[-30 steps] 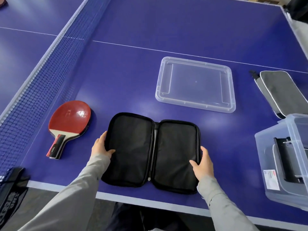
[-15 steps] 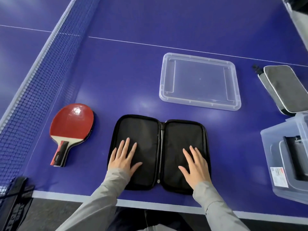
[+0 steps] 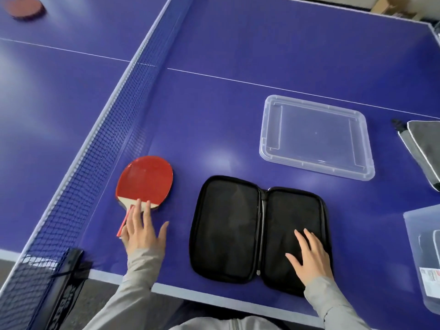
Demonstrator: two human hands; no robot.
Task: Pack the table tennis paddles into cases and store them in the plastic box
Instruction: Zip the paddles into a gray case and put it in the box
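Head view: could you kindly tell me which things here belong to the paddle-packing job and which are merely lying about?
Part of the job:
red paddle, under the left hand
open black case, under the right hand
plastic box
clear lid
grey case

Lying about:
net
far paddle

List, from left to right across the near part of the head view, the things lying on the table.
Net → red paddle → open black case → clear lid → grey case.
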